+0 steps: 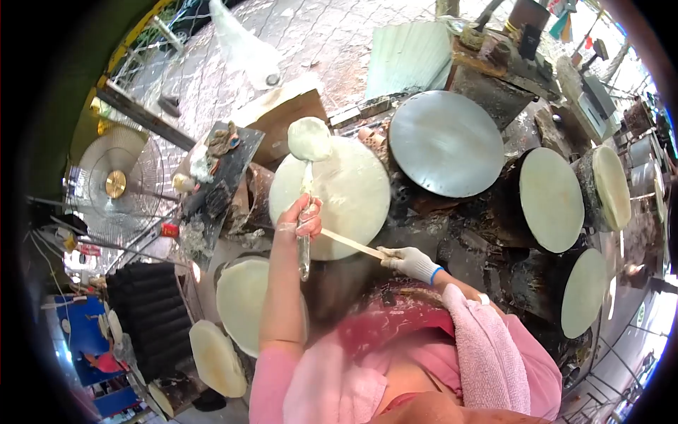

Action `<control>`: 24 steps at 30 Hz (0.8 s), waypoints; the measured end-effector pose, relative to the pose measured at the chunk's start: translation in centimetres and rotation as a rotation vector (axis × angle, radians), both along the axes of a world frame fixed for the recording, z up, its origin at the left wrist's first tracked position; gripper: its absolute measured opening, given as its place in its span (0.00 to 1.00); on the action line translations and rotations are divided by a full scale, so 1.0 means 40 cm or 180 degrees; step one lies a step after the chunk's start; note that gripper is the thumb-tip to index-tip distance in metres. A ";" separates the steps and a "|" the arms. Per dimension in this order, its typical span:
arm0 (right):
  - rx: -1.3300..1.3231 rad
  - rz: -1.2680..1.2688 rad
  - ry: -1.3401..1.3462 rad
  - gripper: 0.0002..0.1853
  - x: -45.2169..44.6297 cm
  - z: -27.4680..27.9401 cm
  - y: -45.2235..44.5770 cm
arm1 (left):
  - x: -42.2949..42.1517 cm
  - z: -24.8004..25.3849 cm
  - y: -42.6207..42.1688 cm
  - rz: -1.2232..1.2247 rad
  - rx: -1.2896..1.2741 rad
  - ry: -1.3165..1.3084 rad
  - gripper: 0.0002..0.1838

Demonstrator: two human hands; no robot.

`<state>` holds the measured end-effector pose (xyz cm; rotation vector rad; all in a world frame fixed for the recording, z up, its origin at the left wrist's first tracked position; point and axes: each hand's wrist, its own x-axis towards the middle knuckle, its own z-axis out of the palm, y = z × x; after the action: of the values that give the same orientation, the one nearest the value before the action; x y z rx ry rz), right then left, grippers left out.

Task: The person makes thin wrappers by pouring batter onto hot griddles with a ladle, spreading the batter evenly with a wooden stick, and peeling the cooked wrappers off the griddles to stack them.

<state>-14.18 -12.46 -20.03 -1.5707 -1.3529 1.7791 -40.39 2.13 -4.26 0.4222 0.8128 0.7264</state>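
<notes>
My left hand, bare and smeared with white, is closed round the handle of a ladle. The ladle's round white-coated bowl is over the upper part of a large round plate covered in a pale layer. My right hand, in a whitish glove with a blue cuff, grips a flat wooden stick. The stick points left over the plate's lower edge, and its far end is near my left hand, partly hidden there.
A bare grey round plate is at the upper right. Other pale-covered round plates stand right and lower left. A fan and a dark side table with a glove-like item are left. Cardboard leans behind.
</notes>
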 end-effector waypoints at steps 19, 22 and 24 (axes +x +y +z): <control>0.0222 -0.1575 -0.2929 0.30 0.864 -0.003 0.125 | 1.136 -0.380 0.222 -0.0103 0.1300 0.1905 0.18; 0.0037 -0.1907 -0.2200 0.29 0.839 0.008 0.144 | 1.078 -0.390 0.227 0.0423 0.3112 0.3592 0.17; 0.0107 -0.2211 -0.1528 0.28 0.787 -0.010 0.181 | 1.015 -0.346 0.234 0.0744 0.3378 0.3552 0.17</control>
<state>17.29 -5.24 -20.44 -2.1858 -0.8253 0.9942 0.22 11.49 -18.10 1.8147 1.4822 1.1197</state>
